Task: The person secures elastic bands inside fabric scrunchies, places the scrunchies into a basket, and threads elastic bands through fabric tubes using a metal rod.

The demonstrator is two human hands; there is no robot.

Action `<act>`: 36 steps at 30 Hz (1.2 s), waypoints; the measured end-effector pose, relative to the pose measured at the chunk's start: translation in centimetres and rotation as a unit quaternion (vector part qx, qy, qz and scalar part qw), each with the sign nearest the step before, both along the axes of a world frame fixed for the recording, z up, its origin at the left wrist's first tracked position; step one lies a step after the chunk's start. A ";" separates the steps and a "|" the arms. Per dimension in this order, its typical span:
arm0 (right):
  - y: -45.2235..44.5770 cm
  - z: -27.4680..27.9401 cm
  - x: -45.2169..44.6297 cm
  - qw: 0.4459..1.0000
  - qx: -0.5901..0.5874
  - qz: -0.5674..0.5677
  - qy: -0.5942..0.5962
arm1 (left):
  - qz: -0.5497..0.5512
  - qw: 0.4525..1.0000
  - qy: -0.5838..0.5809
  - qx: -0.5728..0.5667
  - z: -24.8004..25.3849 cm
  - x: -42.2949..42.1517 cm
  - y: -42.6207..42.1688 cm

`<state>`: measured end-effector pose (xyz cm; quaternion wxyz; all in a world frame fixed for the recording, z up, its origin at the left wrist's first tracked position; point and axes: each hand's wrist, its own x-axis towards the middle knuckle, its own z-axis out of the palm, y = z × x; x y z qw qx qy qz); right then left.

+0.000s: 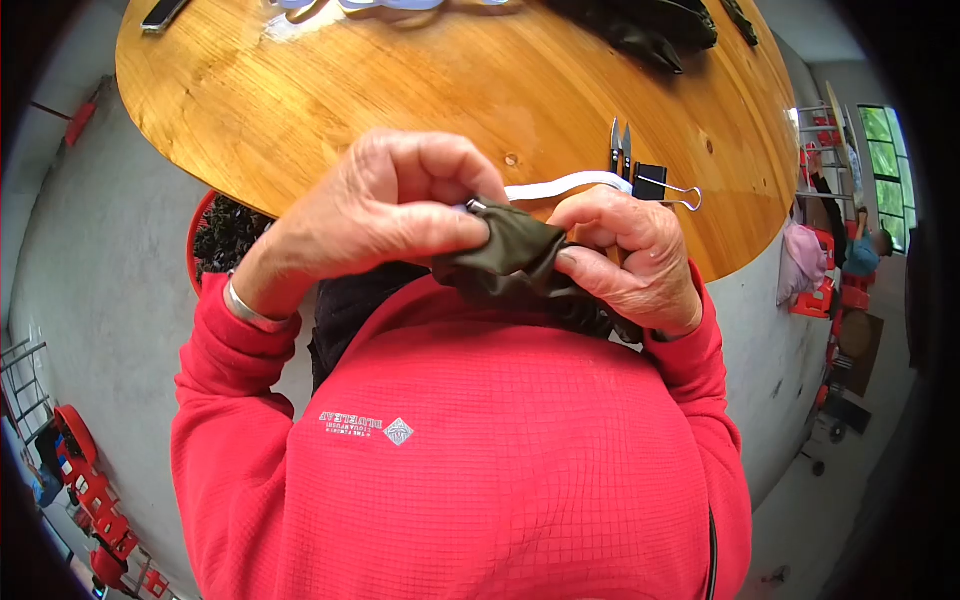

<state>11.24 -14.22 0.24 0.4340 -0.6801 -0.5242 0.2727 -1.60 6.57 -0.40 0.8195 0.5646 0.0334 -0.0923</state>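
Between my hands, in front of the red top, is a bunched piece of dark olive-green fabric (515, 245). My left hand (400, 200) pinches its left end between thumb and fingers; a small shiny metal tip (476, 205) shows there, its kind unclear. My right hand (635, 250) has thumb and forefinger closed on the gathered right part. Behind the fabric, a white elastic band (570, 183) stretches from near my left fingertips towards a black binder clip (651, 180) at the table edge. Thread snips (621, 148) lie beside the clip, points away from me.
The round wooden table (330, 90) fills the space ahead. More dark green fabric (640, 30) and white strips (390, 5) lie at its far side. A red tub (200, 240) of dark material stands below left. Red stools (95, 495) and other people are in the background.
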 end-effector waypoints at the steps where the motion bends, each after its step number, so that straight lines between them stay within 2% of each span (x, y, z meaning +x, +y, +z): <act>1: 0.2 0.1 -0.2 1.000 -0.003 -0.001 0.009 | 0.001 0.999 -0.029 0.015 -0.7 -0.1 -0.5; 3: 0.9 0.4 -0.9 1.000 -0.010 -0.003 0.026 | -0.013 0.998 -0.054 0.029 -1.3 -0.1 -0.9; 6: 2.1 -0.6 -0.5 0.978 0.136 -0.003 -0.160 | 0.055 0.997 -0.033 0.041 -0.7 0.0 -1.7; 7: 2.1 -0.7 -0.6 0.981 0.139 -0.026 -0.136 | 0.143 0.988 -0.032 0.039 -0.1 0.1 -2.5; 8: 2.1 -0.8 -0.7 0.982 0.142 -0.048 -0.112 | 0.196 0.977 -0.066 -0.040 0.2 0.3 -3.0; 10: 1.7 -0.4 -1.0 0.985 0.138 -0.072 -0.069 | 0.267 0.959 -0.091 -0.005 -0.7 0.3 -2.8; 14: 1.4 0.2 -1.4 0.966 0.147 -0.049 -0.205 | 0.258 0.958 -0.121 -0.038 -1.7 -0.2 -3.3; 18: 1.7 -0.2 -1.9 0.958 0.123 -0.094 -0.240 | 0.274 0.954 -0.108 -0.051 -1.7 0.4 -5.0; 20: 1.4 0.0 -1.5 0.992 0.095 -0.060 -0.050 | 0.272 0.954 -0.100 -0.073 -1.5 1.1 -5.0; 22: 1.0 0.4 -0.5 0.985 0.057 -0.013 0.160 | 0.264 0.953 -0.122 -0.087 -1.1 1.6 -5.0; 24: 0.8 1.0 0.5 0.991 0.082 0.032 0.100 | 0.255 0.951 -0.145 -0.094 -1.0 2.0 -5.2; 26: 0.7 1.6 0.5 0.987 0.003 0.022 0.157 | 0.264 0.947 -0.177 -0.049 -0.7 2.5 -5.9; 29: 1.1 0.7 0.2 0.956 0.012 0.013 0.294 | 0.269 0.944 -0.189 0.022 -0.7 3.1 -5.8; 30: 0.8 0.7 0.2 0.961 -0.011 0.009 0.277 | 0.273 0.943 -0.186 0.046 -0.7 3.3 -5.1; 31: 0.5 0.6 0.2 0.965 -0.035 0.007 0.261 | 0.282 0.945 -0.163 0.034 -0.5 3.3 -4.3; 32: 0.2 0.5 0.3 0.968 -0.060 0.006 0.244 | 0.307 0.930 -0.200 0.025 -1.0 3.7 -3.0; 33: -0.3 -0.1 0.6 0.954 -0.049 0.044 0.293 | 0.309 0.932 -0.192 -0.001 -1.2 3.7 -1.2; 36: -1.3 -0.5 -0.5 0.935 -0.016 0.015 0.353 | 0.315 0.933 -0.173 -0.028 -1.0 3.8 1.4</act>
